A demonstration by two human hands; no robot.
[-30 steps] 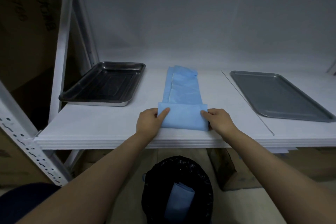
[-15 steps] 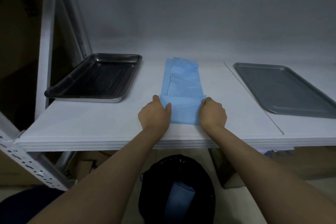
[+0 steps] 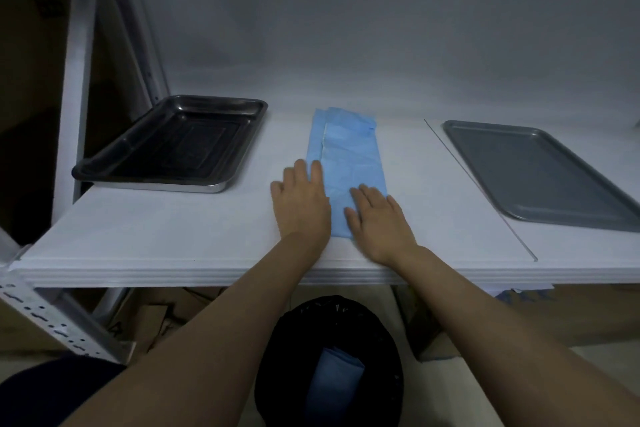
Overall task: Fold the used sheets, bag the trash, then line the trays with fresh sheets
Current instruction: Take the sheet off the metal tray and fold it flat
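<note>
A blue sheet (image 3: 349, 156), folded into a long narrow strip, lies on the white shelf (image 3: 173, 236) between two trays. My left hand (image 3: 302, 203) lies flat at the strip's left edge, fingertips on the blue fabric. My right hand (image 3: 379, 218) presses flat on the strip's near end, fingers straight. A deep shiny metal tray (image 3: 173, 146) sits bare at the left and a flat grey tray (image 3: 540, 173) bare at the right. Below the shelf, a bin with a black bag (image 3: 332, 360) holds another folded blue sheet (image 3: 334, 381).
A white metal rack post (image 3: 74, 87) rises at the left with a perforated brace (image 3: 59, 326) below. Cardboard boxes (image 3: 162, 319) lie on the floor under the shelf. A thin seam (image 3: 478, 187) runs across the shelf beside the grey tray.
Both hands let go of the strip's near end, which they had pinched at its sides, and now lie flat on it with fingers spread forward. The camera moved closer.
</note>
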